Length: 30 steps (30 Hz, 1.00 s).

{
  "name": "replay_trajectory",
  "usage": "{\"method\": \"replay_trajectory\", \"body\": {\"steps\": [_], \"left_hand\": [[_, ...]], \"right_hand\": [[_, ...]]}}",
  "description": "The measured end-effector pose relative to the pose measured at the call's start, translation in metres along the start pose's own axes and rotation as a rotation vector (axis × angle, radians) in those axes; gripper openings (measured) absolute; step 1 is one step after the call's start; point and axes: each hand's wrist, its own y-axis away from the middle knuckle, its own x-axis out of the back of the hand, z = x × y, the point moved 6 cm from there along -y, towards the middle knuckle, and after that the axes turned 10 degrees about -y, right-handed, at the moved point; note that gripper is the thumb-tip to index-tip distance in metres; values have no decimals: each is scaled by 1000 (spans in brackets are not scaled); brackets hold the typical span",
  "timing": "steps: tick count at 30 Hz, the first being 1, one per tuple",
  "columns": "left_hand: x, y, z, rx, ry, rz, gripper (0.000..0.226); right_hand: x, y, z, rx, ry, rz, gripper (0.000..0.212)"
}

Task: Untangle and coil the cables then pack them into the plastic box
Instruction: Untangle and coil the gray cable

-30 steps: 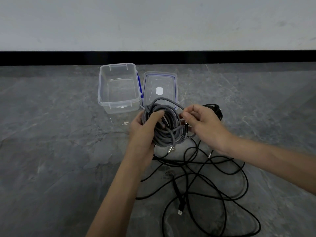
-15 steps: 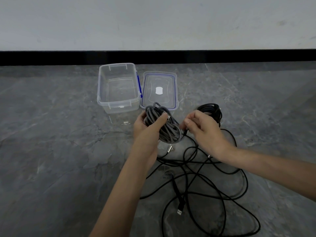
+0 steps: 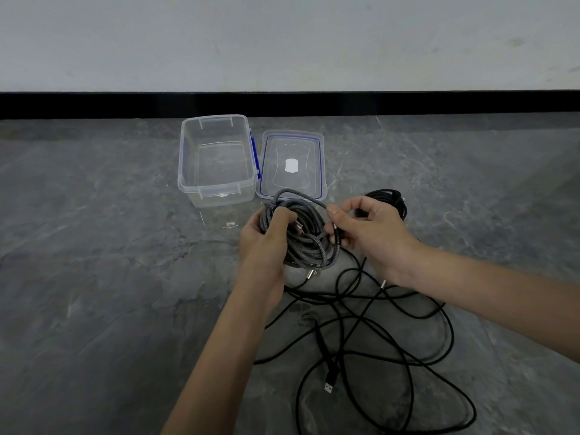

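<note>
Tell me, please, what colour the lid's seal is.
Blue, on the lid, best in the head view.

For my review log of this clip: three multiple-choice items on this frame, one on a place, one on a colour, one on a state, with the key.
1. Where does the lid lie relative to the box? A. on top of it B. on the floor, to its right C. inside it
2. What colour is the cable coil in the left hand? A. grey B. white C. red
3. The box is: A. closed B. open, holding a coil C. open and empty
1 B, it lies flat beside the box; 2 A, grey braid shows; 3 C, nothing lies in it.
</note>
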Motion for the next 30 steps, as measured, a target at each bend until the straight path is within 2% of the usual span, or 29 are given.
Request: {"method": "replay_trajectory", "body": {"steps": [3, 5, 7, 12, 16, 21, 26, 30], "left_hand": [[1, 2, -1, 3, 22, 16, 5], [2, 2, -3, -7, -6, 34, 21], [5, 1, -2, -59, -96, 86, 23], [10, 1, 2, -128, -223, 255, 28], [17, -2, 1, -141, -250, 321, 30], [18, -5, 1, -175, -270, 334, 29], [30, -14, 5, -164, -205, 347, 15], [17, -4, 12, -221, -304, 269, 27]], "right_hand": [[6, -2, 1, -53, -57, 51, 16], [9, -3, 1, -75, -69, 75, 17], [10, -3, 2, -81, -57, 63, 20], [1, 1, 1, -57, 9, -46, 22], [-5, 7, -5, -51, 50, -144, 25], [-10, 13, -4, -101, 2, -211, 13], [-13, 17, -15, -93, 38, -270, 17], [-22, 17, -22, -34, 152, -254, 18]]}}
